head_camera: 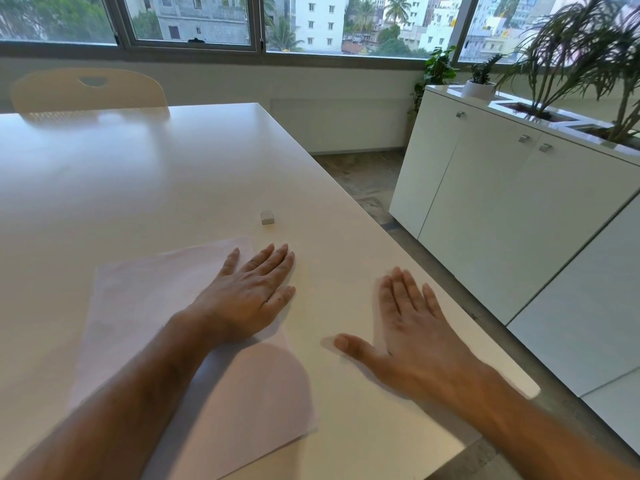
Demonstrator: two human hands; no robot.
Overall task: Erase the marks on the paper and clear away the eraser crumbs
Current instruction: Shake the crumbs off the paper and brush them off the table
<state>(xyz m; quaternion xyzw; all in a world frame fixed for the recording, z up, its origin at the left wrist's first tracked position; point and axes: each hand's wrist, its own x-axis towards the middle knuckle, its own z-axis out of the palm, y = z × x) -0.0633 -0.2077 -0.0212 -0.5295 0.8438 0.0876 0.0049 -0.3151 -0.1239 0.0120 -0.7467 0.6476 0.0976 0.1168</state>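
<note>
I see one sheet of paper (pixel 145 306) in the lower left of the frame with no marks or crumbs I can make out, so I judge the rubbing is done or not begun. My left hand (pixel 251 292) lies flat and open on its right edge, my right hand (pixel 412 330) open and empty on the counter (pixel 138 174) at lower centre-right. The single eraser (pixel 267 216) sits just above the paper at mid-frame, so my next move is a reach up to pinch it.
</note>
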